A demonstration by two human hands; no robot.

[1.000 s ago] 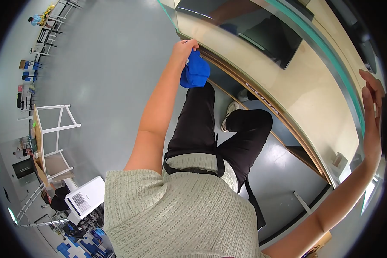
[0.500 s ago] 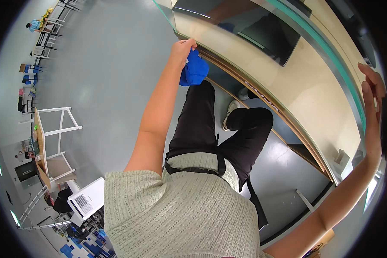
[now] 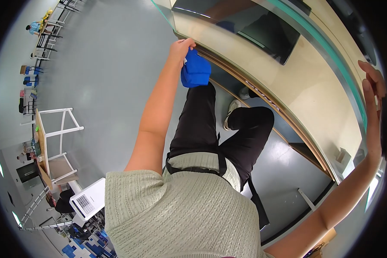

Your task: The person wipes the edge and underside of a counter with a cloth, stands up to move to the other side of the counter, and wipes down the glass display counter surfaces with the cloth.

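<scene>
While the view looks steeply down along the person's own body, a wide grey floor [image 3: 112,77] fills the left half, and a long curved wall with a glass panel [image 3: 331,64] runs along the right. A dark screen [image 3: 266,34] is mounted on this wall, and a brown ledge [image 3: 262,101] follows its lower edge. Far away at the left stand a white-legged worktop [image 3: 51,142], a white machine [image 3: 88,200] and some chairs [image 3: 47,36]; another person [image 3: 32,29] sits near these chairs, very small. The left hand [image 3: 181,48] is raised at the near end of the glass, clenched on a blue cloth [image 3: 195,71]. The cloth is bunched and hangs below the fingers, just beside the edge of the wall and above the black trouser leg [image 3: 195,124]; whether it touches the glass I cannot tell. The right hand [image 3: 373,92] is open, with fingers stretched upward, and lies flat against the glass at the far right; it holds nothing.
</scene>
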